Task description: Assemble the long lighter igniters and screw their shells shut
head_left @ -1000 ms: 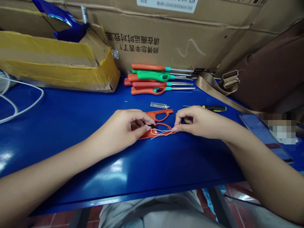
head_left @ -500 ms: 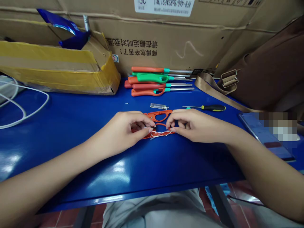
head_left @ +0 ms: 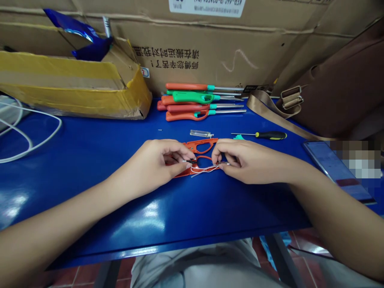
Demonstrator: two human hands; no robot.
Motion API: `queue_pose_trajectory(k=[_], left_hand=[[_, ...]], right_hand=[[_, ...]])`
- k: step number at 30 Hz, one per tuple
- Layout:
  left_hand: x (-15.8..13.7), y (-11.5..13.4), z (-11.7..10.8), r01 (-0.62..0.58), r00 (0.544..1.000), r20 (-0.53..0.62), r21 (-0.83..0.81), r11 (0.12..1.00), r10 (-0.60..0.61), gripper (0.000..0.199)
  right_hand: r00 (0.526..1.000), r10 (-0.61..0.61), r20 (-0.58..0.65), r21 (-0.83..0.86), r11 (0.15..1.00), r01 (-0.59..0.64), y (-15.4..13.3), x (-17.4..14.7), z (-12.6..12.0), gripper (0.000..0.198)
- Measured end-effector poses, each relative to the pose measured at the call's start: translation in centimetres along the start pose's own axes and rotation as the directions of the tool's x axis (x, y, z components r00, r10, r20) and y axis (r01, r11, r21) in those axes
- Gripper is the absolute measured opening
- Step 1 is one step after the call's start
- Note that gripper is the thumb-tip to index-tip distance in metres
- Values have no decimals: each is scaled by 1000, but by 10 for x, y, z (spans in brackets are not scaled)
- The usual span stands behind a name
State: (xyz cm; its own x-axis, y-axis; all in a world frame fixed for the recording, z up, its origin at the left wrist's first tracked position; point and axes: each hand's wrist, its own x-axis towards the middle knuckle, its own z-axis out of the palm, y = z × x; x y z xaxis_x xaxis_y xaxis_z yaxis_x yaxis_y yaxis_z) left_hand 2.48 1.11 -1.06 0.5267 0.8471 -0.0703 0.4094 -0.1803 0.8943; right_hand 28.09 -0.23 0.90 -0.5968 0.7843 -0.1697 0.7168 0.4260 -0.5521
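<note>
Two orange lighter shell halves lie open on the blue table, the upper half (head_left: 192, 147) with its trigger loop beyond my fingers and the lower half (head_left: 183, 173) beneath them. My left hand (head_left: 159, 160) is closed in a pinch on a small black part (head_left: 193, 161) over the lower half. From there a thin white wire (head_left: 207, 171) loops right towards my right hand (head_left: 249, 162). That hand's thumb and fingers are pinched together at the wire's far end, where a bit of shiny metal shows. A clear fuel tank (head_left: 200, 133) lies just beyond the shell.
Several assembled lighters (head_left: 189, 108) are stacked at the back. A screwdriver (head_left: 270, 135) and small teal part (head_left: 239, 137) lie beyond my right hand. A phone (head_left: 336, 172) is at the right, a taped cardboard box (head_left: 132, 100) at back left, white cable (head_left: 45, 140) at left.
My right hand has shifted slightly right and its fingers now show a shiny bit between them. My left hand has stayed almost still with the black part.
</note>
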Motion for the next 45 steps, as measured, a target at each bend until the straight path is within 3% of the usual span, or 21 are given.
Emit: queue_pose_trajectory(k=[11, 24, 34, 40, 45], left_hand=[[1, -1, -1, 10, 1000, -25, 11, 1000, -10, 13], [-1, 2, -1, 5, 1000, -1, 40, 999, -4, 13], [1, -2, -1, -35, 999, -38, 73, 997, 38, 13], [-1, 0, -2, -54, 998, -36, 124, 991, 59, 12], [-4, 2, -3, -93, 994, -27, 246, 965, 103, 12]], right_hand=[[997, 73, 38, 26, 997, -74, 1, 1, -1, 15], [998, -30, 53, 144, 989, 22, 4, 3, 0, 22], [979, -171, 113, 123, 980, 157, 2, -2, -6, 22], [995, -84, 55, 155, 985, 74, 4, 1, -1, 9], [999, -46, -8, 173, 984, 46, 4, 2, 5, 10]])
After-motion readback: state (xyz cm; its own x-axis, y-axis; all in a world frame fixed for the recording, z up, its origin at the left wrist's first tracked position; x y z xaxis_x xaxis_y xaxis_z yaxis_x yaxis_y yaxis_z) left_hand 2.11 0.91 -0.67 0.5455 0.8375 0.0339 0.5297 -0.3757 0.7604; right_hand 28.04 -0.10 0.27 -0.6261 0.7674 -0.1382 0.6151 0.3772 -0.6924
